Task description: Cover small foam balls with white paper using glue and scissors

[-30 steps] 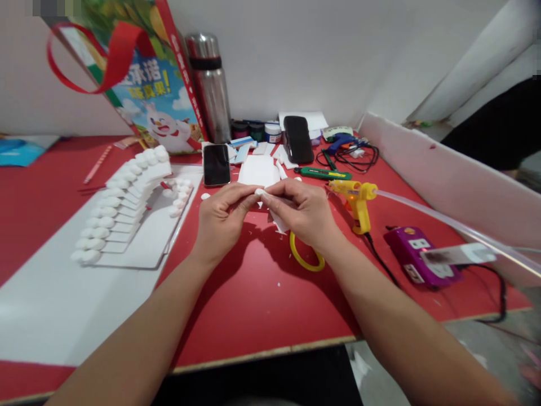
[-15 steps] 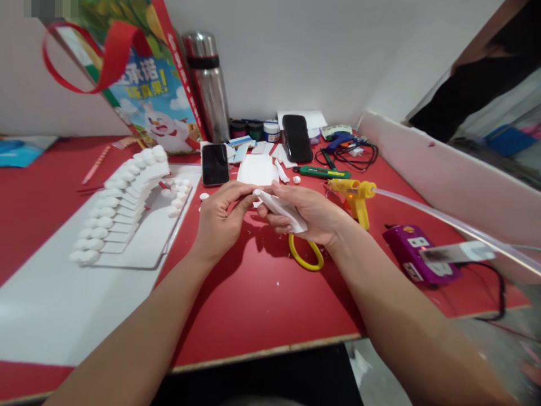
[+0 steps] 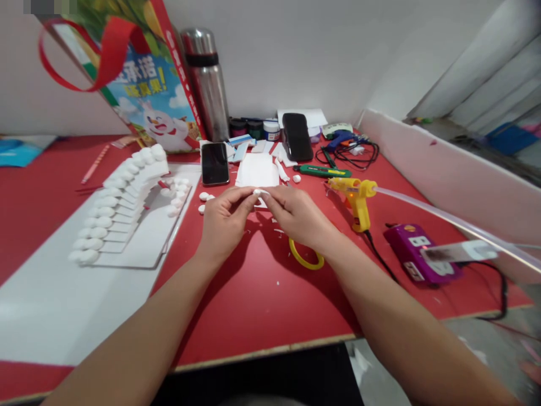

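the left hand and the right hand pinch a small white piece between them, plain, rounded at its visible end and partly hidden, over the red table.

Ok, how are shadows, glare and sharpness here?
Head view: shadows darken the red tabletop below the left hand and right hand; head view: pale glare on the large white sheet, far left; head view: the pinched white piece lacks fine detail.
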### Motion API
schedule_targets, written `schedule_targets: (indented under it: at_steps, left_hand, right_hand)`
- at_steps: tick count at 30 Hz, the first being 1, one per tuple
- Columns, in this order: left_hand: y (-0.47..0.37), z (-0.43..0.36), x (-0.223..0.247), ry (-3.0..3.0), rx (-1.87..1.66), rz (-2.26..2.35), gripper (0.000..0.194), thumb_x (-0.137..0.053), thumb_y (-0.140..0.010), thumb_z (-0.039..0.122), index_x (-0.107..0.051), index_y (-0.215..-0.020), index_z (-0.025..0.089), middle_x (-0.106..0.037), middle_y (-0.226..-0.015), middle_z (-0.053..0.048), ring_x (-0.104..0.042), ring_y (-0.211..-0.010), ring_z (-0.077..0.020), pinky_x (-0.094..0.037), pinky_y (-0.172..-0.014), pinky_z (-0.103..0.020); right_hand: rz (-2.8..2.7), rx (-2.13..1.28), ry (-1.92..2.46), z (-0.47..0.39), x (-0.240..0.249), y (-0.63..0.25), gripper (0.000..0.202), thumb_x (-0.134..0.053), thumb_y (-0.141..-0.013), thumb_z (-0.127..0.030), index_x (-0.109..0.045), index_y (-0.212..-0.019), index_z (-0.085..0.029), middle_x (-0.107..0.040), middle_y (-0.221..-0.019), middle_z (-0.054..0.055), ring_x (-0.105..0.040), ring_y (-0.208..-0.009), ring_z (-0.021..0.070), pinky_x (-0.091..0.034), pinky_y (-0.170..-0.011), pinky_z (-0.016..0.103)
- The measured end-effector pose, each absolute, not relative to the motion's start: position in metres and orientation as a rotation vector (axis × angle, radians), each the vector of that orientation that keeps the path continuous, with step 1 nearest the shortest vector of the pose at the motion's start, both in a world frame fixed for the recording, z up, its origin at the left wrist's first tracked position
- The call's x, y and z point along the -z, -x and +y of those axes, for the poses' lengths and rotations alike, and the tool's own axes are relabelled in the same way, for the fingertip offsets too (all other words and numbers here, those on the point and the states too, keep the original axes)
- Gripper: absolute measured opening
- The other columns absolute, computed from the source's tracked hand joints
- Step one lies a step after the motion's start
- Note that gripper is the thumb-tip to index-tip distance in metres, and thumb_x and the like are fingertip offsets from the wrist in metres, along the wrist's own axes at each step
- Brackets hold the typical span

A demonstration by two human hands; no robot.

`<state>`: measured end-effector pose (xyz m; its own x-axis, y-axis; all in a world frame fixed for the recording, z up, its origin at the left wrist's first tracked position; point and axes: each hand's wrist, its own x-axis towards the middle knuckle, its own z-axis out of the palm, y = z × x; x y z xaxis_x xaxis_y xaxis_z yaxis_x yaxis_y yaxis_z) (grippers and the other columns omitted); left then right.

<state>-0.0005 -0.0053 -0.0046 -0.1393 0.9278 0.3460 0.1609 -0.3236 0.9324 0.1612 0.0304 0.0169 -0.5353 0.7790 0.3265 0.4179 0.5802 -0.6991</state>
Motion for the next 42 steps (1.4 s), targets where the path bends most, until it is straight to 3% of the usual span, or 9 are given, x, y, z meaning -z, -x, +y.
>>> schedule_targets:
  at_steps: [2,4,7,10,17,24,30,34,42]
  left_hand:
    - [0.0,-0.005,0.005,-1.425,-1.518,1.254,0.018,-0.073,-0.089,0.031,-0.079,-0.099,0.017,-0.077,-0.091,-0.005,-0.07,-0.084,-0.0185,-0.056,-0.082,-0.032]
    - [0.0,-0.005,0.005,-1.413,-1.515,1.252,0.017,-0.073,-0.088,0.03,-0.079,-0.098,0.017,-0.076,-0.088,-0.004,-0.07,-0.083,-0.0182,-0.056,-0.081,-0.032]
    - [0.002,-0.005,0.001,-1.508,-1.519,1.266,0.015,-0.071,-0.09,0.028,-0.079,-0.098,0.018,-0.076,-0.093,-0.005,-0.069,-0.085,-0.0179,-0.055,-0.083,-0.031]
    - [0.002,-0.005,-0.001,-1.615,-1.521,1.28,0.014,-0.068,-0.091,0.026,-0.079,-0.097,0.018,-0.075,-0.096,-0.005,-0.069,-0.088,-0.0179,-0.054,-0.085,-0.031]
    - [0.003,-0.004,0.003,-1.575,-1.539,1.247,0.014,-0.069,-0.092,0.026,-0.078,-0.098,0.018,-0.075,-0.097,-0.005,-0.069,-0.09,-0.018,-0.054,-0.085,-0.03]
    - [0.003,-0.004,0.004,-1.524,-1.532,1.285,0.015,-0.07,-0.09,0.028,-0.078,-0.098,0.018,-0.076,-0.096,-0.005,-0.07,-0.089,-0.0186,-0.054,-0.085,-0.031]
    - [0.0,-0.005,0.004,-1.427,-1.53,1.278,0.017,-0.072,-0.089,0.03,-0.078,-0.098,0.017,-0.077,-0.092,-0.004,-0.069,-0.076,-0.0159,-0.055,-0.075,-0.029]
    - [-0.004,-0.006,0.006,-1.427,-1.551,1.283,0.017,-0.072,-0.089,0.031,-0.079,-0.097,0.018,-0.077,-0.089,-0.004,-0.067,-0.073,-0.0153,-0.055,-0.073,-0.029]
    - [-0.008,-0.009,0.009,-1.718,-1.695,1.413,0.018,-0.066,-0.094,0.029,-0.08,-0.102,0.021,-0.077,-0.097,-0.004,-0.069,-0.09,-0.0187,-0.054,-0.084,-0.031]
  right_hand:
    - [-2.254,-0.524,1.023,0.028,-0.015,-0.16,0.03,-0.042,-0.102,-0.026,-0.068,-0.097,-0.012,-0.063,-0.086,0.009,-0.054,-0.08,0.0188,-0.037,-0.074,0.031]
    - [-2.218,-0.544,1.033,0.028,-0.016,-0.159,0.027,-0.046,-0.101,-0.027,-0.067,-0.093,-0.013,-0.062,-0.084,0.009,-0.052,-0.079,0.0188,-0.037,-0.072,0.031]
    - [-1.884,-1.114,1.078,0.031,-0.022,-0.158,0.04,-0.046,-0.101,-0.042,-0.059,-0.073,-0.017,-0.05,-0.066,0.002,-0.041,-0.059,0.0126,-0.031,-0.056,0.027]
    - [-1.397,-1.733,1.14,0.035,-0.028,-0.16,0.043,-0.046,-0.101,-0.046,-0.056,-0.07,-0.017,-0.043,-0.062,-0.002,-0.023,-0.048,0.0078,-0.016,-0.045,0.024]
    - [-1.297,-1.922,0.994,0.032,-0.03,-0.164,0.035,-0.064,-0.093,-0.038,-0.055,-0.069,-0.015,-0.038,-0.063,-0.005,-0.017,-0.05,0.0048,-0.011,-0.046,0.021]
    - [-1.632,-1.663,0.934,0.032,-0.023,-0.164,0.029,-0.065,-0.091,-0.042,-0.071,-0.093,-0.015,-0.034,-0.057,-0.008,-0.025,-0.048,0.0066,-0.018,-0.047,0.024]
    - [-1.877,-0.916,1.03,0.035,-0.013,-0.16,0.03,-0.064,-0.091,-0.036,-0.077,-0.078,-0.012,-0.06,-0.06,0.0,-0.048,-0.057,0.0108,-0.033,-0.056,0.027]
    - [-1.813,-0.713,1.153,0.026,-0.013,-0.156,0.024,-0.067,-0.088,-0.03,-0.077,-0.073,-0.014,-0.067,-0.062,0.002,-0.052,-0.057,0.012,-0.034,-0.057,0.027]
    - [-1.916,-0.508,1.075,0.014,-0.016,-0.15,0.025,-0.057,-0.095,-0.026,-0.072,-0.078,-0.017,-0.069,-0.071,0.005,-0.057,-0.066,0.0156,-0.039,-0.065,0.029]
